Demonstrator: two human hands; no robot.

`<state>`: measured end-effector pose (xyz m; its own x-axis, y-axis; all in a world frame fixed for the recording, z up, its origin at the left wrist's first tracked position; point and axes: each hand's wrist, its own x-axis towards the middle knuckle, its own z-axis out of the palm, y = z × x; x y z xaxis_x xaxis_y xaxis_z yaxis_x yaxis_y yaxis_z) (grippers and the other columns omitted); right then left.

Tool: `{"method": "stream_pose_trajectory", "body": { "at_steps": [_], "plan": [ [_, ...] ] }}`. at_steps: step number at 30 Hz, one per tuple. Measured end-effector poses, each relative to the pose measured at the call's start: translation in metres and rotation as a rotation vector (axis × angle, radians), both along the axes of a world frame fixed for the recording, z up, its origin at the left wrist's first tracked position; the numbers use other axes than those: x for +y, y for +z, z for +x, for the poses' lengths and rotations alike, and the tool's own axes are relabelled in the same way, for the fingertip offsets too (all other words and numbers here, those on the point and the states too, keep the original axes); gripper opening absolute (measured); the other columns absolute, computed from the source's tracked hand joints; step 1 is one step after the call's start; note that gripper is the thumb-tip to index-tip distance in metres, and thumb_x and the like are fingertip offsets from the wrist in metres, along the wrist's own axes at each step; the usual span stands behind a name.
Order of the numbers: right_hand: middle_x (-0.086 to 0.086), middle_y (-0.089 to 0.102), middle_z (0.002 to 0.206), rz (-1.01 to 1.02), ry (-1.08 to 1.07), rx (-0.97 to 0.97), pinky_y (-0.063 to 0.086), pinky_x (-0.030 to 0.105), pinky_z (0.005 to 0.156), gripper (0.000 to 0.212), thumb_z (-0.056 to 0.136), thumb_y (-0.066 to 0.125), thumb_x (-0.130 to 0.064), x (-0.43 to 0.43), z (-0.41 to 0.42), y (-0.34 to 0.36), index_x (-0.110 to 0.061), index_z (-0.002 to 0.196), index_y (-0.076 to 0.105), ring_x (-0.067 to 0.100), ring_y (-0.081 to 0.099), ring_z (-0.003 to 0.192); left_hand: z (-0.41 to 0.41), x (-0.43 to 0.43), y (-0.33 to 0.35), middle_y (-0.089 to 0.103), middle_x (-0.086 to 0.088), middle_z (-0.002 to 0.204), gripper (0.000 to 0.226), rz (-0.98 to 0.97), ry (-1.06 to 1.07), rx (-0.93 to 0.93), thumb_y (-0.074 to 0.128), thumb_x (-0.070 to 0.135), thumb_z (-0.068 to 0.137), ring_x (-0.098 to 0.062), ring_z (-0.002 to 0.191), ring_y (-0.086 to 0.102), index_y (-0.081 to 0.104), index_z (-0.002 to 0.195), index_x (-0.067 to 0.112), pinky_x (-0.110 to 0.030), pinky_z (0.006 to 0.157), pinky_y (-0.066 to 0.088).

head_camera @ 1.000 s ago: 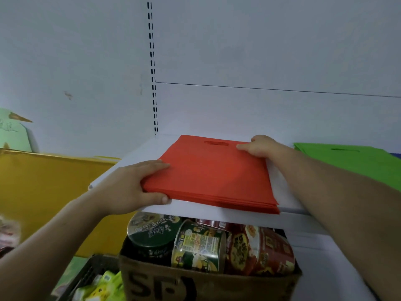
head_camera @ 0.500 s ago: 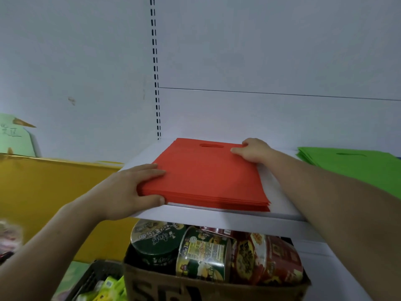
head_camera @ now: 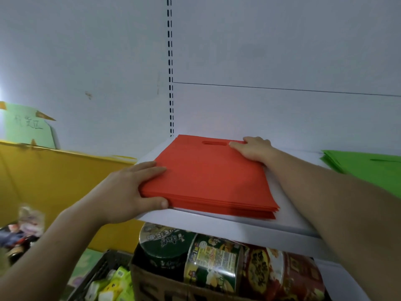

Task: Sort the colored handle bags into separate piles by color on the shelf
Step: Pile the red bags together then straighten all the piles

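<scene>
Head camera: holding the red bags [head_camera: 212, 177] flat on the shelf [head_camera: 217, 224] at mid-frame, handle slot pointing toward the wall at the top. Clamping the lower left corner with the left hand [head_camera: 130, 190], fingers on top, thumb at the front edge. Curling the right hand [head_camera: 253, 148] round the upper right corner. Probably squaring the pile, well apart from the green bags [head_camera: 368, 168] at far right.

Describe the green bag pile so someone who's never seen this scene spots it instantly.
On the white shelf board crossing mid-view, above the carton of noodle cups, look to the frame's right edge. The green bag pile lies flat there, partly cut off. It's the only green stack; the left hand and right hand both hold the red stack.
</scene>
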<state>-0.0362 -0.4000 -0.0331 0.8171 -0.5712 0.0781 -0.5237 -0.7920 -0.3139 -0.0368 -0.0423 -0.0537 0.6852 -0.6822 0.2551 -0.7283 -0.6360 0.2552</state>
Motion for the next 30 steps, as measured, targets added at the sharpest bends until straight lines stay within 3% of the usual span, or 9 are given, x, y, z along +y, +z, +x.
{"method": "stream_pose_trajectory", "body": {
  "at_steps": [3, 7, 12, 16, 21, 27, 30],
  "plan": [
    [0.008, 0.041, 0.145, -0.038, -0.011, 0.029, 0.033, 0.046, 0.106, 0.097, 0.068, 0.030, -0.088, -0.001, 0.003, -0.005, -0.027, 0.142, 0.041, 0.035, 0.033, 0.133, 0.001, 0.001, -0.003, 0.027, 0.022, 0.148, 0.118, -0.014, 0.008, -0.020, 0.021, 0.104, 0.036, -0.009, 0.135, 0.035, 0.035, 0.138, 0.046, -0.029, 0.109, 0.028],
    [0.011, 0.049, 0.134, 0.009, -0.023, -0.025, 0.039, 0.045, 0.100, 0.113, 0.053, 0.023, -0.094, -0.002, 0.009, -0.003, -0.020, 0.131, 0.054, 0.035, 0.044, 0.122, 0.003, 0.003, -0.005, 0.028, 0.030, 0.136, 0.111, -0.086, -0.023, -0.025, 0.025, 0.103, 0.040, -0.006, 0.133, 0.037, 0.043, 0.132, 0.045, -0.029, 0.107, 0.030],
    [0.011, 0.039, 0.145, 0.012, 0.020, -0.062, 0.036, 0.040, 0.106, 0.089, 0.077, 0.044, -0.078, -0.001, 0.003, -0.003, -0.016, 0.141, 0.041, 0.033, 0.038, 0.131, 0.005, 0.003, -0.008, 0.027, 0.031, 0.138, 0.096, -0.093, -0.048, -0.019, 0.026, 0.102, 0.042, -0.004, 0.131, 0.037, 0.035, 0.126, 0.056, -0.028, 0.105, 0.031],
    [0.008, 0.039, 0.149, 0.029, 0.079, -0.051, 0.034, 0.037, 0.109, 0.084, 0.083, 0.043, -0.072, -0.008, 0.004, -0.004, -0.013, 0.143, 0.040, 0.028, 0.038, 0.135, 0.004, 0.003, -0.009, 0.028, 0.032, 0.137, 0.086, -0.130, -0.052, -0.002, 0.024, 0.102, 0.044, 0.003, 0.124, 0.034, 0.033, 0.119, 0.061, -0.028, 0.105, 0.032],
    [0.008, 0.046, 0.142, 0.014, 0.114, -0.075, 0.040, 0.037, 0.103, 0.077, 0.083, 0.050, -0.067, -0.008, 0.006, -0.004, -0.013, 0.138, 0.047, 0.027, 0.046, 0.127, 0.002, 0.001, -0.010, 0.032, 0.029, 0.136, 0.095, -0.140, -0.030, -0.025, 0.026, 0.102, 0.043, -0.001, 0.127, 0.038, 0.039, 0.124, 0.055, -0.030, 0.106, 0.034],
    [0.009, 0.043, 0.142, -0.061, 0.118, -0.074, 0.036, 0.038, 0.107, 0.080, 0.083, 0.040, -0.073, -0.009, 0.006, -0.006, -0.015, 0.137, 0.050, 0.030, 0.039, 0.131, -0.003, -0.001, -0.012, 0.045, 0.011, 0.141, 0.115, -0.141, 0.043, -0.145, 0.017, 0.102, 0.046, -0.015, 0.128, 0.047, 0.052, 0.131, 0.034, -0.034, 0.102, 0.037],
    [0.009, 0.045, 0.141, -0.055, 0.140, -0.049, 0.038, 0.037, 0.105, 0.079, 0.082, 0.041, -0.073, -0.008, 0.008, -0.006, -0.015, 0.135, 0.051, 0.029, 0.043, 0.128, -0.001, 0.002, -0.011, 0.042, 0.021, 0.134, 0.107, -0.179, 0.009, -0.105, 0.024, 0.101, 0.049, -0.013, 0.127, 0.047, 0.051, 0.130, 0.038, -0.032, 0.103, 0.036]
  ]
}}
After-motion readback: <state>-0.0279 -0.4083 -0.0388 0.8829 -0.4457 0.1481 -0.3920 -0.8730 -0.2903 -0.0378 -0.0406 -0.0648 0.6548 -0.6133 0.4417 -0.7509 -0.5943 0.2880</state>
